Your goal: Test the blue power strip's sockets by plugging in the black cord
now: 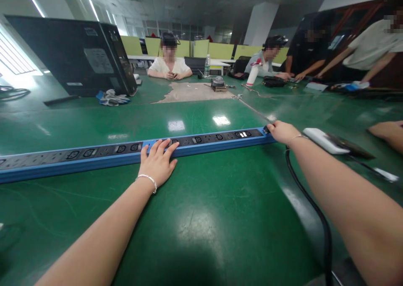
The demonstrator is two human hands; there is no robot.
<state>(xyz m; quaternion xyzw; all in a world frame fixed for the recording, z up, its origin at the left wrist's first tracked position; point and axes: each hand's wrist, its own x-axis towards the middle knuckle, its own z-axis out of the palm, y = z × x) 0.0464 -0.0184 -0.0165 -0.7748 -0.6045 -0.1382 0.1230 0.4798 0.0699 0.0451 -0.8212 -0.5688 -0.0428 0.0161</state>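
A long blue power strip (pixel 208 147) with black sockets lies across the green table, its left end beyond the view. My left hand (pixel 158 158) rests on top of it near the middle, fingers spread over the sockets. At the strip's right end my right hand (pixel 282 132) is closed around the black power cable (pixel 310 200) where it meets the strip. The cable hangs from beneath that hand and curves down toward the bottom right. My fingers hide most of the joint between cable and strip.
A black computer case (pixel 78 57) stands at the back left, gloves (pixel 112 98) beside it. Brown cardboard (pixel 195 92) lies farther back. A white power strip (pixel 324 141) is right of my right hand. Several people sit or stand around the table; another person's hand (pixel 385 132) shows at right.
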